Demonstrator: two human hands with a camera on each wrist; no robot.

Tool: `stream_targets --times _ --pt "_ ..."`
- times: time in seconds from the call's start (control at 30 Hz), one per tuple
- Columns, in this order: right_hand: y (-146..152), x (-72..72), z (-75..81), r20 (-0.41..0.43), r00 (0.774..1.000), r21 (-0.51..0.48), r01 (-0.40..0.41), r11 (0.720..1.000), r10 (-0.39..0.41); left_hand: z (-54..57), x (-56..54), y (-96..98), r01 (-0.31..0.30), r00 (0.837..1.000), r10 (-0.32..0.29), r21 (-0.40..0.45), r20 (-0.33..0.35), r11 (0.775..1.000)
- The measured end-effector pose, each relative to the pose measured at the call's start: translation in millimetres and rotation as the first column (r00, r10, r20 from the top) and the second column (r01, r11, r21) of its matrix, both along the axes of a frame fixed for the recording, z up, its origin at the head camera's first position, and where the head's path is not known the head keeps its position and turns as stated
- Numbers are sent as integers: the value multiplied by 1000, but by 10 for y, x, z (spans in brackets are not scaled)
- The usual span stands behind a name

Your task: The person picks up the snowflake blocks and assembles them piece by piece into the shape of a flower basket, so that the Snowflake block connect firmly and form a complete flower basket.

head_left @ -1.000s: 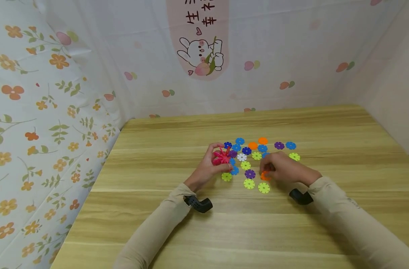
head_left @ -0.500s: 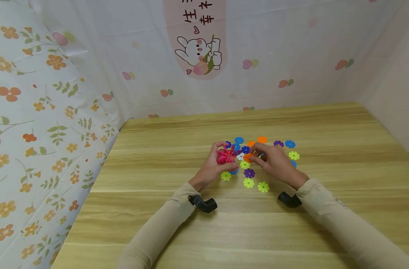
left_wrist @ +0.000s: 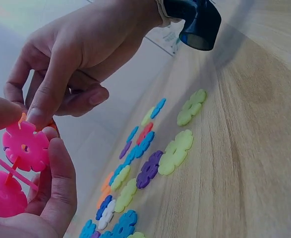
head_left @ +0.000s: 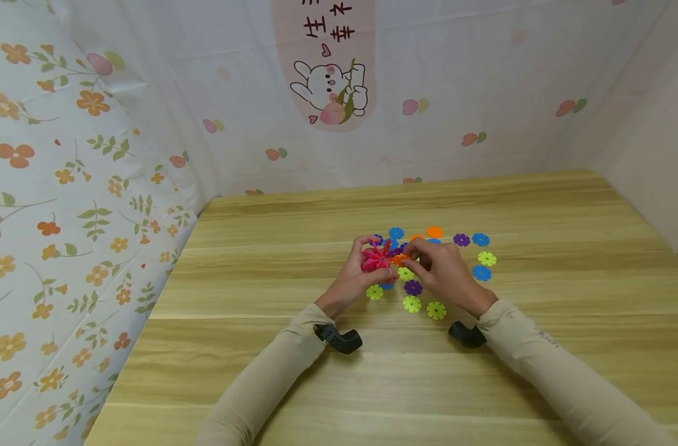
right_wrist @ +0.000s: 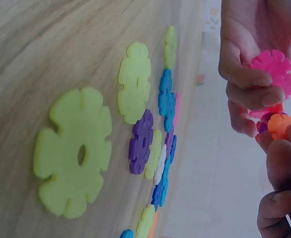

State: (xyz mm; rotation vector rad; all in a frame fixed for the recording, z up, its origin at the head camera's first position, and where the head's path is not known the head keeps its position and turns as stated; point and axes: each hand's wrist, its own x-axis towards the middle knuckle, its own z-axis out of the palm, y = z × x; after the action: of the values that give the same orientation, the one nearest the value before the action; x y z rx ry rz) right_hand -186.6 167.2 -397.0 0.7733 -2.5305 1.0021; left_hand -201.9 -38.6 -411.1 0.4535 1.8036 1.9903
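My left hand [head_left: 351,277] grips a cluster of joined pink and red notched plastic discs [head_left: 376,257], raised over the table. In the left wrist view, a flat pink disc [left_wrist: 35,148] faces the camera between the fingers. My right hand [head_left: 450,271] pinches an orange notched disc [head_left: 398,261] between thumb and index finger, right at the cluster's right side. Seen from the right wrist, the orange disc [right_wrist: 279,125] overlaps a purple piece and the red part of the cluster. The fingers partly hide where the pieces meet.
Loose discs lie flat around and under the hands: yellow-green [head_left: 436,310], purple [head_left: 413,287], blue [head_left: 482,273] and orange [head_left: 434,232] ones among them. The wood-grain table [head_left: 294,384] meets a printed cloth [head_left: 233,155] at its back edge. Each wrist wears a black camera mount [head_left: 339,339].
My right hand has picked up the orange disc from the right of the pile and carried it left to the cluster. My left hand has shifted slightly right, still holding the cluster.
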Motion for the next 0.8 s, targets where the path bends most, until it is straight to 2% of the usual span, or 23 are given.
stream_targets --times 0.23,0.43,0.6,0.8 --pt "-84 21 -50 -129 991 -2 14 1000 -14 -7 6 26 -8 999 7 42 32 999" --pt "-152 36 -76 -262 965 -23 8 1000 -14 10 28 76 -7 996 -4 122 88 992" --pt "-169 19 -88 -264 965 -43 -12 999 1 24 39 91 15 994 -31 152 104 988" --pt "-145 -4 -90 -238 971 -21 -36 999 30 20 35 23 31 995 -40 97 88 995"
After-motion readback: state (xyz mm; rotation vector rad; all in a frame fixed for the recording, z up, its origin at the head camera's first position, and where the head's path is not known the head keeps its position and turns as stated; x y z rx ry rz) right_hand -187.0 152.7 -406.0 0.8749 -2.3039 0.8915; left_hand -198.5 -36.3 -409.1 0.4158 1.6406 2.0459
